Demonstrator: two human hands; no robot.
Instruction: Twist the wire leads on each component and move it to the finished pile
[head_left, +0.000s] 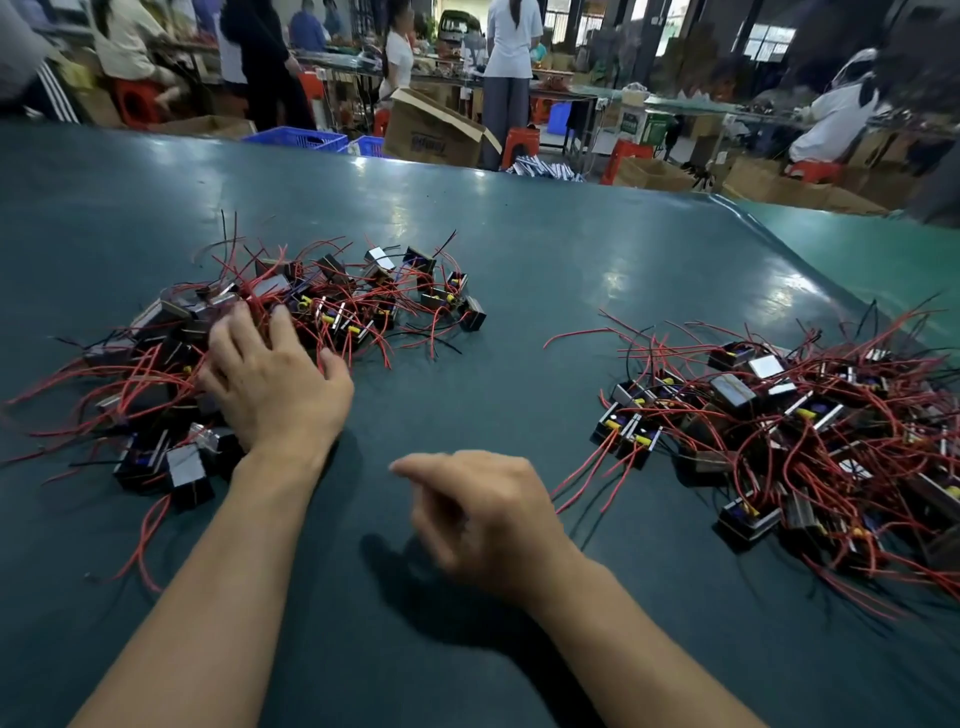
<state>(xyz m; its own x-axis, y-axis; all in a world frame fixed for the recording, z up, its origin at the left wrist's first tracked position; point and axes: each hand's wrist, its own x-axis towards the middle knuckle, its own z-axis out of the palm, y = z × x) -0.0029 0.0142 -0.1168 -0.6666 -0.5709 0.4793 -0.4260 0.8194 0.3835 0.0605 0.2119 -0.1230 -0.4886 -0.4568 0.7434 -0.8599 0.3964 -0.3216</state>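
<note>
Reaching into the left pile (270, 332) of small black components with red and black wire leads, the left hand (275, 379) lies palm down with its fingers spread over the tangle; the fingertips are sunk among the wires, and whether that grip has closed on any one component cannot be told. This pile sprawls across the left part of the dark green worktop (519, 291), its red leads (140, 525) trailing loose toward the near edge and out to the left. The right hand (488, 514) hovers above bare worktop just right of the left forearm, blurred, its fingers loosely curled and the forefinger pointing left; its grip is released and it carries nothing. A shadow lies on the worktop under it. Well apart to the right, a second pile (789, 436) of the same components spreads to the right edge of the view, several showing shiny metal faces and yellow parts, with red leads fanning out toward the middle of the worktop. A broad strip of bare worktop separates the two piles. Beyond the far edge stand an open cardboard box (436, 130), blue crates (301, 139) and red stools (519, 143), with several people standing or seated at other benches in the background.
</note>
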